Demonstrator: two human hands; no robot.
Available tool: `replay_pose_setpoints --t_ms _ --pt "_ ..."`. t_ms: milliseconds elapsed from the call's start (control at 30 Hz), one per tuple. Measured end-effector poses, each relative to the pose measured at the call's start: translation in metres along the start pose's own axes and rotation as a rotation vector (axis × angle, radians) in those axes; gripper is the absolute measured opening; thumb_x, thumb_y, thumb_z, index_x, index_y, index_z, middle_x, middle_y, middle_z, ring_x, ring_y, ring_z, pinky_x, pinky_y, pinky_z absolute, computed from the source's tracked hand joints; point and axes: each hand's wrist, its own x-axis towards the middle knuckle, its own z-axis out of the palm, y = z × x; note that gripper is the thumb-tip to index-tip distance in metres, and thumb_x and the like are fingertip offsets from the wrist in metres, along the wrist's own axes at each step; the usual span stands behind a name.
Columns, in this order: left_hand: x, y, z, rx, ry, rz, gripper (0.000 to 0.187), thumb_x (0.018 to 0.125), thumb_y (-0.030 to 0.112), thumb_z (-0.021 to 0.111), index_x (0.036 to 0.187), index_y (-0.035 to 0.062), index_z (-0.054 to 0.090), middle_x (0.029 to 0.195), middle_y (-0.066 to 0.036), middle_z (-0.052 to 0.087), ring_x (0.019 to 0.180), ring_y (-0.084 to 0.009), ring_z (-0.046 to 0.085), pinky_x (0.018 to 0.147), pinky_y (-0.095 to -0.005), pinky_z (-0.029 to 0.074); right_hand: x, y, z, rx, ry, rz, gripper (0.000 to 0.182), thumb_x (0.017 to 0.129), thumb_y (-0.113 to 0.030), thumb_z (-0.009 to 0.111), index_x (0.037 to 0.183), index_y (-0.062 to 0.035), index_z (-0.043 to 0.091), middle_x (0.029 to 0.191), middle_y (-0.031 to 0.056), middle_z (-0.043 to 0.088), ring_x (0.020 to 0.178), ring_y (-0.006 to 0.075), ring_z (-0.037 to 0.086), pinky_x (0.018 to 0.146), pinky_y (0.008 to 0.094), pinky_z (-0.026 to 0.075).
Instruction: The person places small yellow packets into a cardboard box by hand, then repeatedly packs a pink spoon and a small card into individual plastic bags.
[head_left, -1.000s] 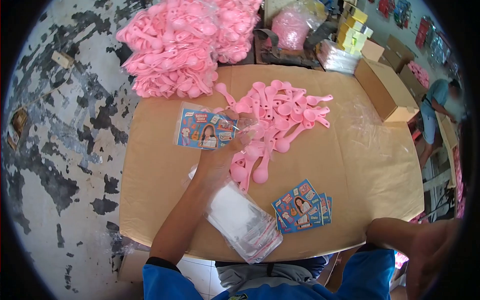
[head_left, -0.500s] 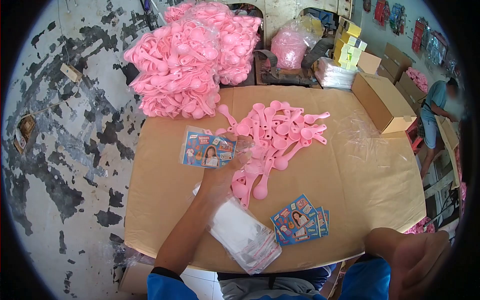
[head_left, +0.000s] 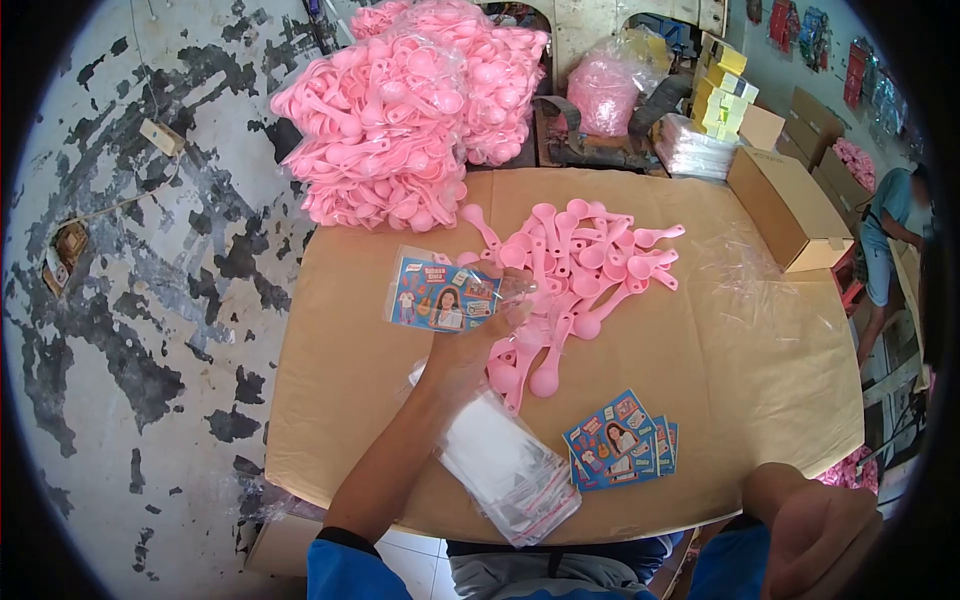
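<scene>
My left hand is closed on a clear plastic bag holding a blue printed card, above the left side of a loose pile of pink measuring spoons. Clear plastic also stretches to the right of its fingers. Under my left forearm lies a stack of clear plastic bags. To the right of that stack, several blue printed cards overlap on the cardboard-covered table. My right hand is bent at the wrist beside the table's near right corner; its fingertips are not clearly visible.
Large clear bags full of pink spoons stand at the back left. A cardboard box sits at the back right, near yellow boxes and crumpled clear plastic. Another person is at the far right.
The whole view has shifted, so the table and its contents appear farther right. My left hand keeps its hold on the bagged card. My right hand has moved slightly down and inward.
</scene>
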Motion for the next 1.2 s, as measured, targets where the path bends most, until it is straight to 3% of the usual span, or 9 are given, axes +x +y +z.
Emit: replay_pose_setpoints --t_ms 700,800,867,900,967,1100,1200 --pt "0.002 0.002 -0.002 0.007 -0.022 0.040 0.044 0.078 -0.001 0.072 0.114 0.0104 0.052 0.115 -0.010 0.059 0.111 -0.0214 0.056 0.095 -0.0373 0.047 -0.015 -0.031 -0.004 0.038 -0.020 0.281 0.033 0.067 0.009 0.056 0.048 -0.0141 0.042 0.044 -0.0029 0.046 0.033 0.0045 0.038 0.032 0.0173 0.025" --pt "0.001 0.003 -0.002 0.005 -0.014 0.036 0.042 0.078 -0.001 0.072 0.113 0.0106 0.052 0.114 -0.010 0.059 0.111 -0.0216 0.056 0.095 -0.0373 0.047 -0.007 -0.010 0.011 0.059 0.095 0.094 0.030 0.066 0.009 0.053 0.049 -0.0138 0.043 0.045 -0.0033 0.045 0.034 0.0048 0.037 0.034 0.0177 0.025" --pt "0.001 0.003 -0.003 0.004 0.000 0.027 0.042 0.078 -0.001 0.072 0.113 0.0109 0.052 0.114 -0.010 0.059 0.111 -0.0217 0.056 0.095 -0.0375 0.047 0.010 0.011 0.005 0.110 0.037 -0.009 0.029 0.066 0.009 0.051 0.049 -0.0135 0.045 0.045 -0.0034 0.045 0.035 0.0050 0.037 0.035 0.0183 0.025" --pt "0.002 0.003 -0.001 0.006 -0.004 0.043 0.042 0.078 -0.001 0.072 0.112 0.0110 0.052 0.114 -0.010 0.059 0.111 -0.0219 0.056 0.095 -0.0378 0.047 0.021 0.018 -0.005 0.141 -0.084 -0.009 0.028 0.066 0.008 0.051 0.050 -0.0132 0.046 0.046 -0.0034 0.045 0.035 0.0051 0.037 0.035 0.0187 0.025" --pt "0.002 0.003 0.001 0.013 -0.013 0.065 0.042 0.077 -0.001 0.072 0.112 0.0111 0.052 0.114 -0.010 0.059 0.112 -0.0222 0.056 0.095 -0.0383 0.047 0.012 0.009 -0.011 0.115 -0.129 -0.013 0.026 0.066 0.008 0.050 0.050 -0.0126 0.048 0.047 -0.0034 0.046 0.036 0.0052 0.038 0.035 0.0188 0.025" --pt "0.001 0.004 0.001 0.011 0.004 0.048 0.042 0.077 -0.003 0.072 0.112 0.0110 0.052 0.114 -0.010 0.058 0.112 -0.0230 0.056 0.095 -0.0390 0.047 -0.013 0.004 -0.007 0.258 0.003 -0.112 0.024 0.067 0.006 0.050 0.051 -0.0119 0.050 0.047 -0.0029 0.047 0.038 0.0056 0.040 0.036 0.0185 0.026" --pt "0.001 0.006 0.002 0.014 0.018 0.041 0.043 0.077 -0.003 0.072 0.112 0.0111 0.052 0.114 -0.010 0.058 0.112 -0.0232 0.056 0.095 -0.0391 0.047 -0.006 -0.013 -0.007 0.207 0.078 0.093 0.024 0.070 0.004 0.052 0.052 -0.0122 0.053 0.048 -0.0022 0.049 0.040 0.0065 0.043 0.038 0.0191 0.029"
